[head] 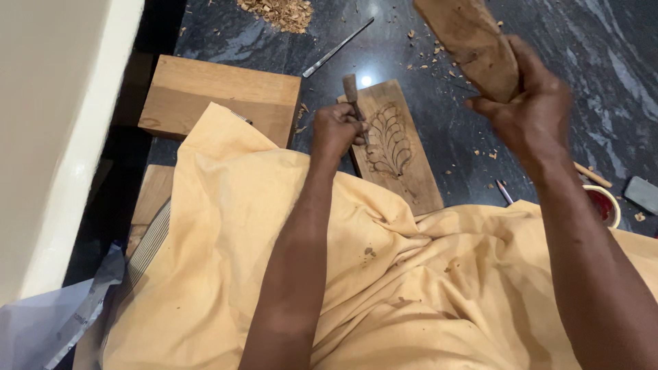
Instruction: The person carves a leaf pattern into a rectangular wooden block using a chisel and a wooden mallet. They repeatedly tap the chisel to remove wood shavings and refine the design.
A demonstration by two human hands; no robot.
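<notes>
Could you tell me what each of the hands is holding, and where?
Left hand grips a chisel low on its handle; right hand holds a raised wooden mallet by its lower end.

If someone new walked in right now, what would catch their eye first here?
Probably the raised right hand, gripping a chunky wooden mallet high at the top of the view. Below it, in the middle, the left hand holds a chisel against a carved board bearing a leaf pattern, lying on the dark floor. A wide yellow cloth fills the foreground over the person's lap.
</notes>
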